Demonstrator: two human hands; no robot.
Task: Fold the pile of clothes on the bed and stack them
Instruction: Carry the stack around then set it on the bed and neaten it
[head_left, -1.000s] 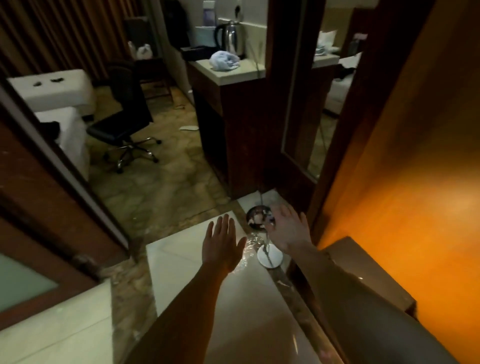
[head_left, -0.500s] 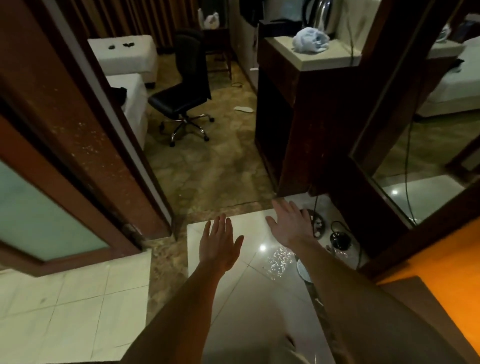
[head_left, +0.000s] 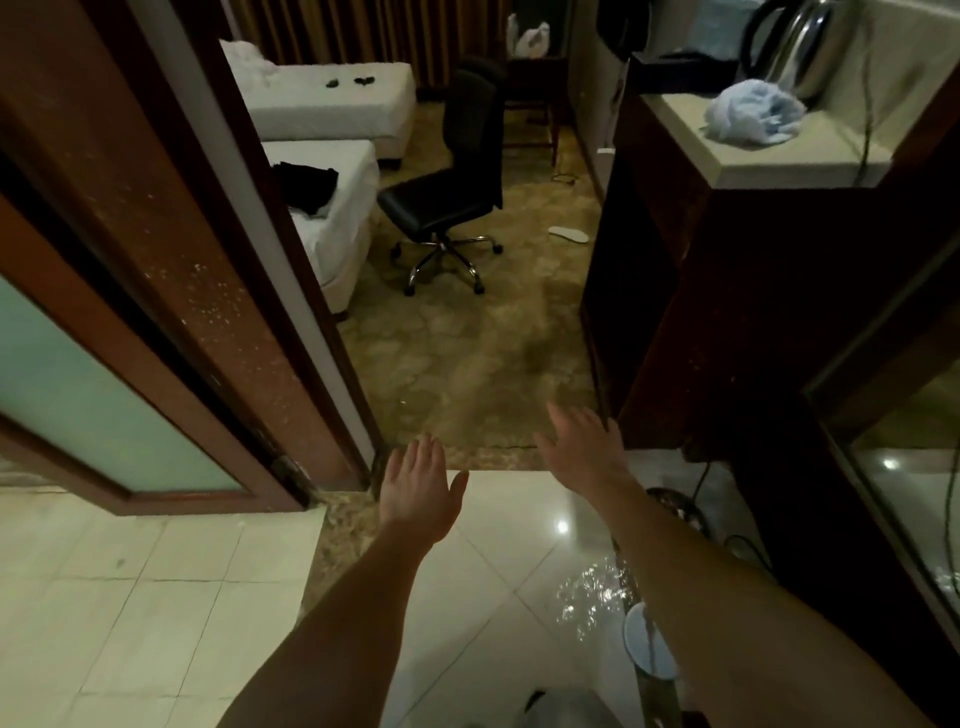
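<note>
Dark clothes on bed

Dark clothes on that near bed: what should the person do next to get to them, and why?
Probably step forward through the doorway and bear left toward the nearer bed. The dark clothes lie on it, well beyond both hands. The left hand and right hand are open, holding nothing, out over the tile floor. The office chair stands beside the bed, so pass left of it.
</note>
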